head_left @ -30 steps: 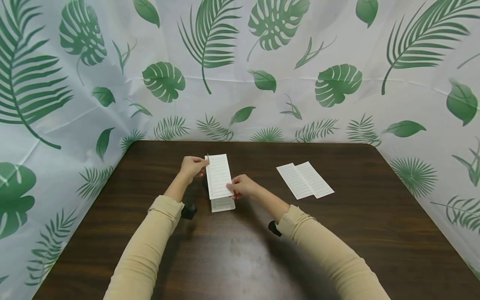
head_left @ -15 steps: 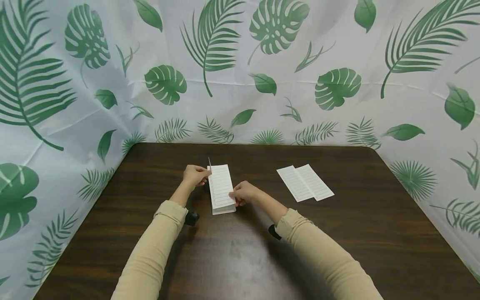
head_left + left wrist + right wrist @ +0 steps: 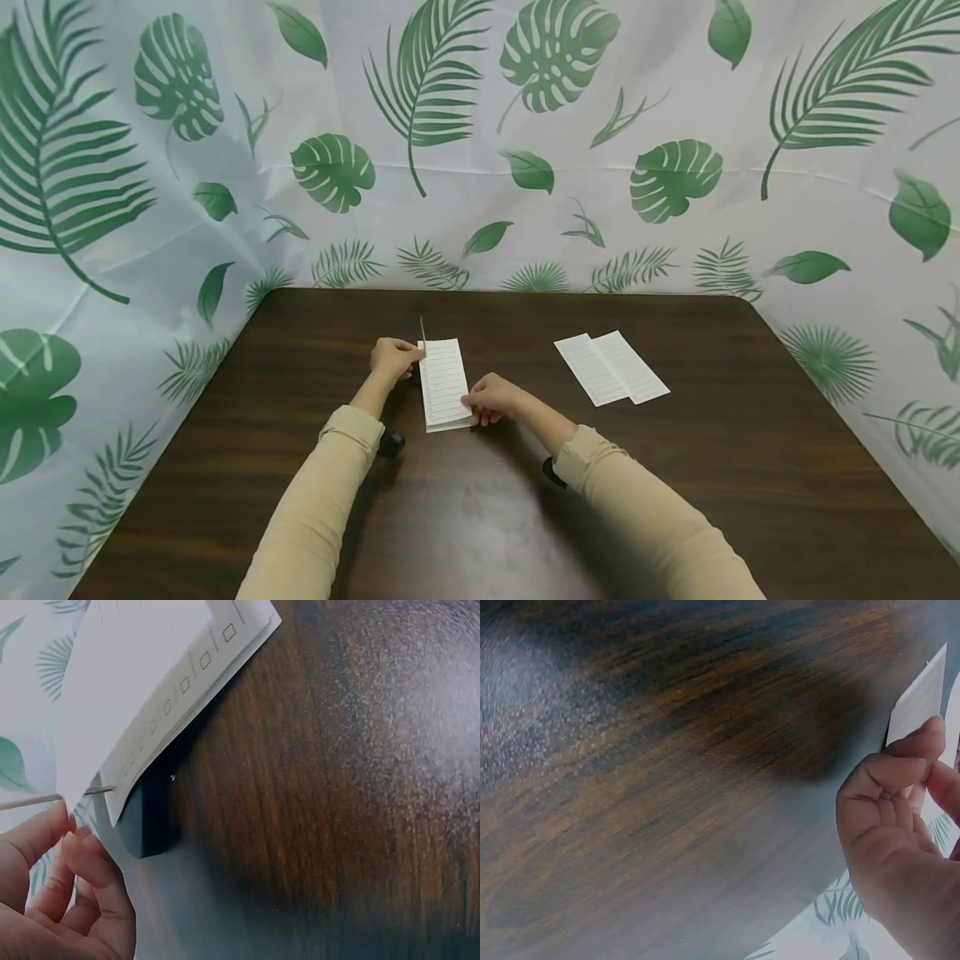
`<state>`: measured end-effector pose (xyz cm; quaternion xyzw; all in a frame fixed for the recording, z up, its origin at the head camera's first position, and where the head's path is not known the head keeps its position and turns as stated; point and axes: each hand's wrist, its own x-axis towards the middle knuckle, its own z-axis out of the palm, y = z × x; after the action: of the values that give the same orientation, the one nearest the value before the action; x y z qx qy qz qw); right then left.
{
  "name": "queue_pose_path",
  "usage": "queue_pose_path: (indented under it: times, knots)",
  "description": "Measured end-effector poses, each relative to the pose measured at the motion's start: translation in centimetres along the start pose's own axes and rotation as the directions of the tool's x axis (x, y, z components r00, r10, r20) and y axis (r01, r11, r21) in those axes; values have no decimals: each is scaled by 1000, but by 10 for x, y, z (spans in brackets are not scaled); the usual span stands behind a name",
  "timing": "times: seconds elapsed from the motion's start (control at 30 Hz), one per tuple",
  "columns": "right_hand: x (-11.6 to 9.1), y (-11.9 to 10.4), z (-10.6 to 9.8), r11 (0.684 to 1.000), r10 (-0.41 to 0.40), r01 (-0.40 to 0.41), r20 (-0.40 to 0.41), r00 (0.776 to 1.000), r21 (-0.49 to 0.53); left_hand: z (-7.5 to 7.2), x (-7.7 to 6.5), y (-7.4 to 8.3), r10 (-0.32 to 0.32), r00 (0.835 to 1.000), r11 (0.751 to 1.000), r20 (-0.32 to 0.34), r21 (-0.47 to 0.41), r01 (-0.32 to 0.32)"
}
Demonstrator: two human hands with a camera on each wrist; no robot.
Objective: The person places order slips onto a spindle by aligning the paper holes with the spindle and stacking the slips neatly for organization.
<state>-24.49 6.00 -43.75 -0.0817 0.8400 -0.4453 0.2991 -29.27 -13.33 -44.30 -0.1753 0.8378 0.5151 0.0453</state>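
In the head view, an upright thin metal spike (image 3: pixel 422 327) rises at the top left corner of a printed white paper slip (image 3: pixel 444 379). My left hand (image 3: pixel 393 358) pinches that corner beside the spike. My right hand (image 3: pixel 495 397) pinches the slip's lower right edge between thumb and fingers. The left wrist view shows the upper slip (image 3: pixel 112 682) over a lower slip (image 3: pixel 176 705) with a row of small printed boxes. The spike (image 3: pixel 30 802) passes through the corners there, above a black base (image 3: pixel 154 814). Fingers (image 3: pixel 889 780) curl by the slip's edge in the right wrist view.
Two more printed slips (image 3: pixel 611 367) lie overlapping on the dark wooden table (image 3: pixel 712 467), right of my right hand. A white curtain (image 3: pixel 585 183) with green leaves hangs behind the table. Black wrist cameras (image 3: pixel 391 442) sit under both forearms.
The upper slip has come down along the spike, so more metal shows above it and less of the lower slip shows beneath. Both hands have lowered with it.
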Motion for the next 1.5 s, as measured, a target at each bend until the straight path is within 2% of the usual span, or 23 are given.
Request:
queue_pose_path:
  times: [0.17, 0.43, 0.6, 0.77, 1.03, 1.13, 1.23, 1.37, 1.5]
  knots:
    - [4, 2, 1, 998, 0, 2, 36, 999, -55, 3, 3, -3, 5, 1000, 999, -22, 36, -5]
    - [2, 0, 4, 993, -4, 6, 23, 1000, -117, 7, 4, -8, 15, 1000, 992, -19, 129, -13]
    - [2, -1, 6, 981, -33, 38, 29, 999, -188, 9, 2, -9, 22, 999, 981, -37, 191, -15]
    - [3, -1, 5, 970, -23, 29, 27, 999, -242, 12, -1, -6, 63, 997, 962, -45, 269, -48]
    - [1, -5, 6, 948, -6, 9, 10, 1000, -318, 17, -10, -5, 127, 990, 917, -53, 388, -96]
    - [2, -4, 7, 943, -3, 5, 9, 1000, -332, 17, -10, -7, 133, 989, 920, -58, 378, -101]
    - [2, -3, 7, 942, -14, 19, 19, 1000, -335, 17, -8, -11, 128, 991, 941, -48, 323, -106]
    - [2, -1, 4, 950, -38, 47, 35, 999, -307, 16, -4, -17, 112, 994, 968, 10, 227, -111]
    - [1, 0, 2, 970, -45, 57, 56, 997, -238, 13, 0, -20, 98, 992, 981, 77, 159, -110]
